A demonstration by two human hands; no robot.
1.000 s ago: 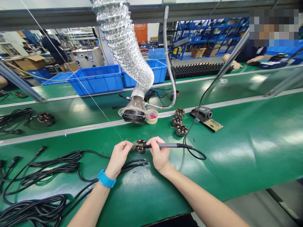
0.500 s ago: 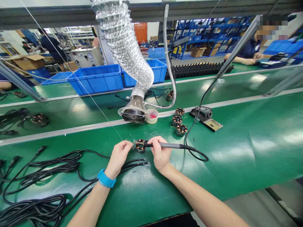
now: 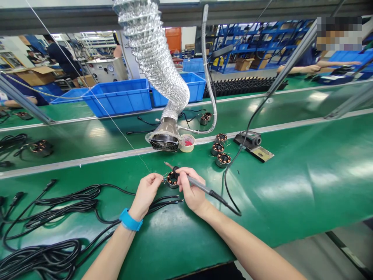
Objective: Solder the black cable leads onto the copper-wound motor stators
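Left hand (image 3: pixel 146 194) pinches fine wires (image 3: pixel 164 179) beside the motor stator (image 3: pixel 171 185); right hand (image 3: pixel 192 192), fingers wrapped closed, holds soldering iron (image 3: pixel 200 185) slanted, tip clear of wires.

Right in mid-frame, a stator (image 3: pixel 171 185) sits on the bench (image 3: pixel 291 186): left hand (image 3: pixel 147 192) at its left, wires (image 3: pixel 164 179) between the fingers, right hand (image 3: pixel 192 194) at its right, soldering iron (image 3: pixel 201 185) in the grip, tip up beyond the stator. Cables (image 3: pixel 55 252) sprawl across the lower left! Behind the hands hangs the hood (image 3: pixel 164 142), its duct (image 3: pixel 159 54) climbing to the top edge, a tub (image 3: pixel 187 149) just to the right. Further right, three more stators (image 3: pixel 217 153) in a file, then the iron's stand (image 3: pixel 253 144). Past the rail (image 3: pixel 87 158), bins (image 3: pixel 119 101) line up left of centre; shelves (image 3: pixel 243 47) back the upper right.
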